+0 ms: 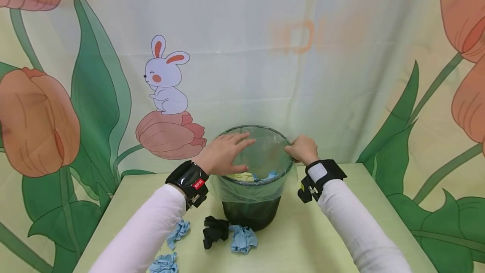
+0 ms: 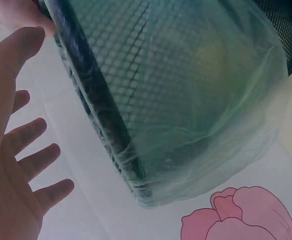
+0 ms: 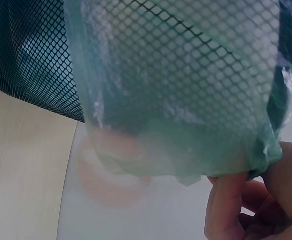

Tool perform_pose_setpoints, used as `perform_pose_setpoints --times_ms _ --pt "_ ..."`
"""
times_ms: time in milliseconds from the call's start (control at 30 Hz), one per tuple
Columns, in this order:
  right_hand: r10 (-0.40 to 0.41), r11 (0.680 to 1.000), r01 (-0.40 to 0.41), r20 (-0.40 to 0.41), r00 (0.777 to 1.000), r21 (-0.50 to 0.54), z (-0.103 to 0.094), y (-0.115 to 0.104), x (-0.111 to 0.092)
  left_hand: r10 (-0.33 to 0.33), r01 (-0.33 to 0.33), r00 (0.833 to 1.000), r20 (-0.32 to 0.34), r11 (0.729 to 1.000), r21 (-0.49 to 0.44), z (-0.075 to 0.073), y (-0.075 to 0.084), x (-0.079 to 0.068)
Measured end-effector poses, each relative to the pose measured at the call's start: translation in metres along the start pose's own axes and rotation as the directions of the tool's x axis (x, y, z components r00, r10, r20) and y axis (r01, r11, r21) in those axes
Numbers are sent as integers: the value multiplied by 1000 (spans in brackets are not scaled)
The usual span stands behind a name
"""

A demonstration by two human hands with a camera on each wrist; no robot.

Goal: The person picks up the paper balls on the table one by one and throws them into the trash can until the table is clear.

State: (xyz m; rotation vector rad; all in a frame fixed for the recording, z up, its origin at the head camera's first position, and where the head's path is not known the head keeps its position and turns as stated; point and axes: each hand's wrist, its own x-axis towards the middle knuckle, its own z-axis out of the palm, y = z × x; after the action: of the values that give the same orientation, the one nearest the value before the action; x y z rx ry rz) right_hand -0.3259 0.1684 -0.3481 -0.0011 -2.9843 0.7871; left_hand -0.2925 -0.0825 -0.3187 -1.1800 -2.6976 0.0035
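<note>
A dark mesh wastebasket (image 1: 250, 216) stands on the table, lined with a thin green plastic bag (image 1: 246, 194) folded over its rim. At the rim's right side my right hand (image 1: 303, 150) pinches the edge; in the right wrist view, thumb and curled fingers (image 3: 226, 207) clasp rim and bag together. My left hand (image 1: 223, 155) is over the left part of the rim, fingers spread and straight. The left wrist view has that palm beside the rim, holding nothing. Inside the basket lie a crumpled yellow piece (image 1: 242, 176) and crumpled blue pieces (image 1: 270, 175).
In front of the basket are a crumpled black piece (image 1: 215, 231) and a crumpled blue piece (image 1: 243, 239). Two more blue pieces, one farther back (image 1: 178, 234) and one nearer (image 1: 164, 263), lie by my left forearm. A printed curtain (image 1: 242, 75) hangs behind the table (image 1: 303, 239).
</note>
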Motion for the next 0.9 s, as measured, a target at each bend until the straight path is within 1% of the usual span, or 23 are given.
perform_pose_setpoints --times_ms 100,267,500,600,900 --pt "1 1000 -1 -2 1000 2 0 0 0 33 -32 999 -31 999 19 0 4 -6" --pt "-4 1000 4 4 1000 -11 1 0 1 81 -77 995 -65 995 57 1 13 -18" --pt "-16 1000 16 -1 1000 -23 0 1 1 147 -139 986 -82 985 99 5 26 -31" --pt "-24 999 24 -5 1000 -29 0 1 0 168 -160 982 -83 982 103 7 32 -37" --pt "-26 999 26 -11 1000 -19 -1 -1 -3 231 -222 965 -121 972 83 16 51 -59"
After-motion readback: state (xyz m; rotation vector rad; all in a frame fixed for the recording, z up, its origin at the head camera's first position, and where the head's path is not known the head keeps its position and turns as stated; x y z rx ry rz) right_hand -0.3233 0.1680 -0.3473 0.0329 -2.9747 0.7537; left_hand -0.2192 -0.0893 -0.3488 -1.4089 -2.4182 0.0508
